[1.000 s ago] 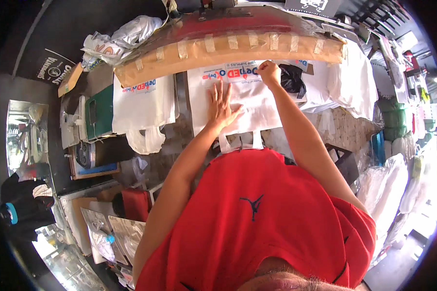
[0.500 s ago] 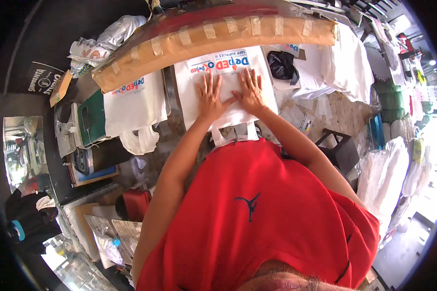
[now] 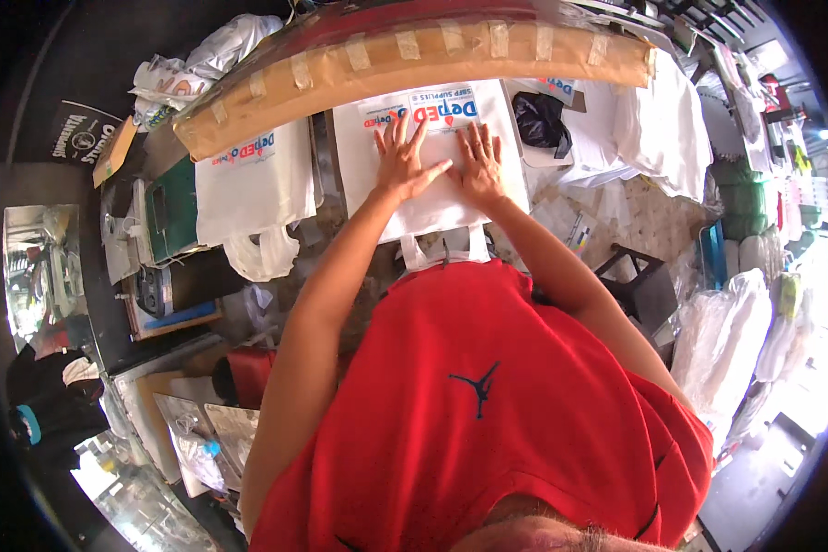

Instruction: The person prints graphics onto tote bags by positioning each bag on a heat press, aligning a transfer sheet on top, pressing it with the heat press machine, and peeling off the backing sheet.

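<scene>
A white fabric tote bag (image 3: 428, 216) with red and blue print lies flat on a board in front of me, its two handles hanging toward my body. My left hand (image 3: 401, 164) rests on it with fingers spread, fingertips reaching the lower edge of the print. Beside it my right hand (image 3: 480, 167) lies flat on the cloth, fingers stretched out. The left thumb points across toward the right hand. Neither hand holds anything. Just beyond the hands, a taped, brown-edged frame (image 3: 414, 55) spans above the far end of the bag.
Another printed white tote bag (image 3: 253, 198) lies on a board at left, handles dangling. A black plastic bundle (image 3: 540, 121) sits to the right, near stacked white bags (image 3: 662, 129). A black stool-like stand (image 3: 637, 283) is low at right; a green case (image 3: 170, 216) stands at left.
My left hand has turned slightly and its fingers have spread, the index finger leaning right. The right hand has shifted a little while staying on the bag. The view has tilted slightly.
</scene>
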The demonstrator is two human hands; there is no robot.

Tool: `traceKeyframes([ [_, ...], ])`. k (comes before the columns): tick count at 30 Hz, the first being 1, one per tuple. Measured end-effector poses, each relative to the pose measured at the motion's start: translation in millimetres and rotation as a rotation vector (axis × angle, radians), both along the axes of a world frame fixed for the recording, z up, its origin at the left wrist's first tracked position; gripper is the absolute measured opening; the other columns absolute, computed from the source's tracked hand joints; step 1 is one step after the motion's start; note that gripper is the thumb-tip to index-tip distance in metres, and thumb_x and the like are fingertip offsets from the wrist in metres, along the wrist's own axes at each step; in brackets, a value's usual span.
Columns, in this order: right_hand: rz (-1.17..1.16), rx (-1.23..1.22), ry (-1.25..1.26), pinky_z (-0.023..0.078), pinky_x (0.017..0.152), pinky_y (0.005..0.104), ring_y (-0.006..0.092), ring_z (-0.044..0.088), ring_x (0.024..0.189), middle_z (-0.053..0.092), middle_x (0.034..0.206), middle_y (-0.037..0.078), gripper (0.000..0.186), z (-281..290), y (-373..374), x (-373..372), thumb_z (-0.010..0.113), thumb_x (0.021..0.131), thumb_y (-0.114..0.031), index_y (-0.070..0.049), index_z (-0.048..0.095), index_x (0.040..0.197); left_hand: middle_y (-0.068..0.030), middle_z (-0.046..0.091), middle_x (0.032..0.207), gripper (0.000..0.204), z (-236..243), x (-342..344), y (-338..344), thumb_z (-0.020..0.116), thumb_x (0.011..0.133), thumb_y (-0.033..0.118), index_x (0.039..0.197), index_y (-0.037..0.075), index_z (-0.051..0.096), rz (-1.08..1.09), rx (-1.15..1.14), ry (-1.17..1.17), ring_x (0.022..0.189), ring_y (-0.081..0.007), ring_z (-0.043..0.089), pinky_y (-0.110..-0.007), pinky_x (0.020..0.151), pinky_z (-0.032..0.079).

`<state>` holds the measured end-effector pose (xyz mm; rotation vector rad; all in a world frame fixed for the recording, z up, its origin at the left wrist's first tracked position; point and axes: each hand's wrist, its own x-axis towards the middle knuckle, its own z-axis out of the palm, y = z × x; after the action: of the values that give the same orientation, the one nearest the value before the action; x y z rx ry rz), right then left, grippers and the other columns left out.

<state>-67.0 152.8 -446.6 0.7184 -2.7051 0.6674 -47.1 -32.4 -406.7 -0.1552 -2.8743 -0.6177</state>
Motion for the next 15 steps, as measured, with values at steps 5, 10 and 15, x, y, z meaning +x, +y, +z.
traceKeyframes([
  [5, -0.022, -0.003, 0.001, 0.013, 0.115, 0.0602, 0.0432, 0.019, 0.145, 0.028, 0.155, 0.022, 0.073, 3, -2, 3, 0.059, 0.089, -0.048, -0.006, 0.04, 0.146, -0.0127, 0.018, 0.161, 0.078, -36, -8, 1, 0.052, 0.09, 0.06, 0.154, 0.023, 0.026, -0.006, -0.105, 0.075, 0.147, -0.043, 0.012, -0.067, 0.114, 0.009],
  [10, 0.009, -0.051, 0.02, 0.012, 0.116, 0.0598, 0.044, 0.019, 0.145, 0.029, 0.154, 0.022, 0.072, 7, 1, 5, 0.061, 0.087, -0.046, -0.01, 0.041, 0.146, -0.0131, 0.022, 0.16, 0.078, -35, -6, 4, 0.054, 0.089, 0.061, 0.153, 0.024, 0.029, 0.005, -0.17, 0.13, 0.147, -0.0427, 0.013, -0.067, 0.113, 0.011],
  [15, 0.025, -0.025, 0.002, 0.011, 0.117, 0.0585, 0.0433, 0.02, 0.145, 0.029, 0.154, 0.021, 0.072, 5, 1, 3, 0.06, 0.087, -0.047, -0.011, 0.041, 0.146, -0.0133, 0.025, 0.159, 0.077, -27, -5, 6, 0.055, 0.088, 0.06, 0.152, 0.023, 0.032, 0.01, -0.133, 0.127, 0.147, -0.0421, 0.015, -0.066, 0.113, 0.012],
])
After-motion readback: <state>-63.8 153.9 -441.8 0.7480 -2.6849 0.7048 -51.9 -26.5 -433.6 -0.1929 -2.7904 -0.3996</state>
